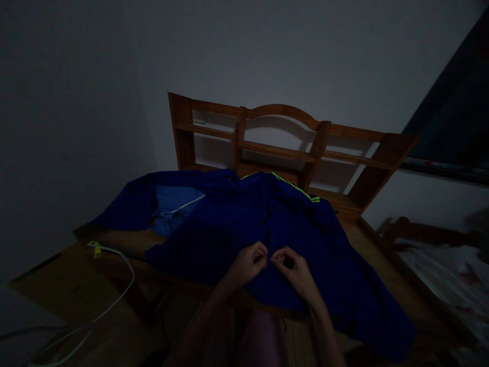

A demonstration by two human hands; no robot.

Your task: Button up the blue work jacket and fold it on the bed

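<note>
A dark blue jacket (237,219) with bright yellow-green piping lies spread over a wooden desk (367,255), one sleeve hanging past the front edge on the right. My left hand (251,261) and my right hand (292,267) are close together at the middle of its front, a small gap between them. Fingers and thumb of each are pinched on the dark cloth. The light is too dim to show which part of the jacket's front lies between the fingertips. Light blue cloth (178,204) with a white line shows at the jacket's left side.
A wooden shelf rack (275,148) stands at the back of the desk against the wall. At the left a white cable (128,262) with a yellow tag hangs down. To the right are whitish bedding (451,275) and a dark curtain (458,102).
</note>
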